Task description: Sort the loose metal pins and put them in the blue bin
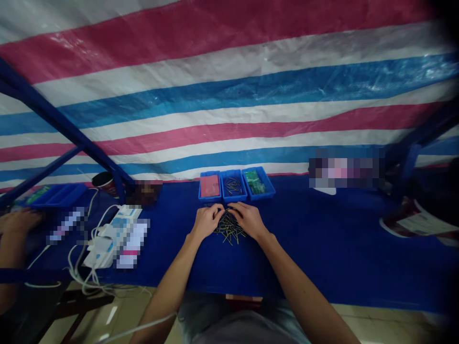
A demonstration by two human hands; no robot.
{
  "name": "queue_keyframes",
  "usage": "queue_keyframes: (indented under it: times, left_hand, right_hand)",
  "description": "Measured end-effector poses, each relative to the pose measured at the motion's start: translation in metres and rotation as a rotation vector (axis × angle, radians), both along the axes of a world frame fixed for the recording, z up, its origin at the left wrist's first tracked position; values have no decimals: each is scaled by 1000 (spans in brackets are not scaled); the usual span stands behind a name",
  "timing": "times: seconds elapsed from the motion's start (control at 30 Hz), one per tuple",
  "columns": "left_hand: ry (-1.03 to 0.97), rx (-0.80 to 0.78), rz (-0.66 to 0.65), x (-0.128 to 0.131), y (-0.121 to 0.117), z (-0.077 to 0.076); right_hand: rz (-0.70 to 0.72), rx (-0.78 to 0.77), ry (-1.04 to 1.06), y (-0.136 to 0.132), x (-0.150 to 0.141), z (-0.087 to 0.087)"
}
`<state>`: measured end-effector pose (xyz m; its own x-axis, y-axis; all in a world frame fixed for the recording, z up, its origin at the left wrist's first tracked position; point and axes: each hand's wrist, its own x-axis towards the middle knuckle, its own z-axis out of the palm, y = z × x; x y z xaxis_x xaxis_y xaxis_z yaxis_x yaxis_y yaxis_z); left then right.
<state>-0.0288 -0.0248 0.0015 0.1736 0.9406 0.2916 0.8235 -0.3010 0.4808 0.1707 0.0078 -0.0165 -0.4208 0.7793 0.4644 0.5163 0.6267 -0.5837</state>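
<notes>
A loose pile of thin, brass-and-dark, screw-like pieces (230, 229) lies on the blue tabletop in front of me. My left hand (208, 220) is at the pile's left side, its fingers curled together at the far edge. Opposite it, my right hand (248, 219) bends its fingers inward over the right side. The fingertips of both hands almost meet, and whatever they pinch is too small to make out. Just beyond stand three blue bins: the left bin (210, 198) holds pink-red pieces (209, 185), the middle bin (234, 197) similar thin pieces, the right bin (263, 195) green packets (255, 182).
A white power strip (111, 236) with tangled cables lies to the left, beside a blurred-out phone-like item (132, 244). Further left are a blue divided tray (59, 196) and another person's arm (14, 239). A dark red and white container (412, 220) stands right. Striped sheeting hangs behind.
</notes>
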Motion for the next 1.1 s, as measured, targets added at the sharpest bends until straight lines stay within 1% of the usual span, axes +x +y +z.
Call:
queue_keyframes:
  times: [0.1, 0.23, 0.43, 0.6, 0.73, 0.9, 1.1]
  left_hand:
    - [-24, 17, -20, 1, -1, -2]
    - [-68, 8, -42, 0, -1, -2]
    - [-150, -21, -51, -1, -1, -3]
    - [-135, -42, -58, -2, 0, -6]
    - [-107, -56, -56, -2, 0, -4]
    - [-94, -64, -65, -1, -1, 0]
    - [-105, -46, -55, -1, -1, -1]
  right_hand:
    - [27, 1, 7, 0, -1, 0]
    - [54, -11, -5, -3, -1, 5]
    - [61, -51, 38, -6, -2, 9]
    - [63, -83, 39, -6, -2, 9]
    - [71, -108, 69, -6, -2, 8]
    - [92, -99, 79, -5, -3, 5]
    - [81, -80, 103, -3, -3, 3]
